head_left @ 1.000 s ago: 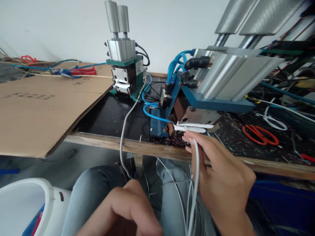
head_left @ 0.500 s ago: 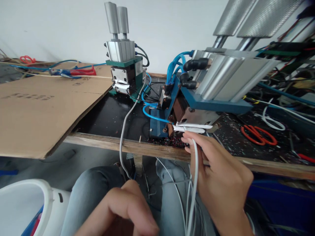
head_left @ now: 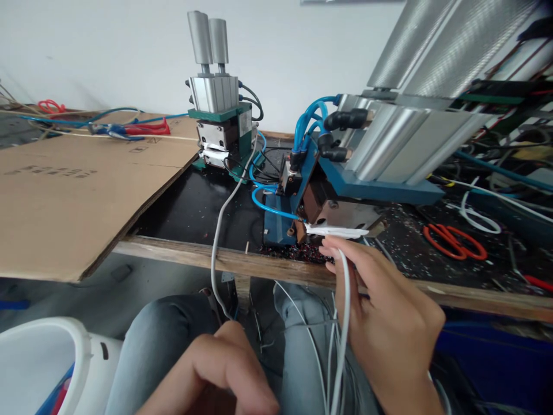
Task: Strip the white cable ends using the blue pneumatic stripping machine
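My right hand (head_left: 389, 311) pinches a white cable (head_left: 343, 311) and holds its tip at the mouth of the blue pneumatic machine (head_left: 345, 178) on the bench edge. The machine's two white jaws (head_left: 337, 231) lie closed together just above my fingertips. The cable runs down from my fingers into a bundle of white wires (head_left: 330, 357) over my lap. My left hand (head_left: 220, 374) rests low over my left knee, fingers curled inward; what they hold, if anything, is hidden.
A second, green pneumatic machine (head_left: 220, 127) stands farther back. Cardboard (head_left: 78, 190) covers the bench's left side. Orange scissors (head_left: 453, 241) lie right of the blue machine amid tangled cables. A white bucket (head_left: 43, 363) sits at lower left. Dark wire scraps (head_left: 298, 252) litter the wooden edge.
The machine's white jaws have come together; a second ago they stood apart. My hands and the cable have barely moved.
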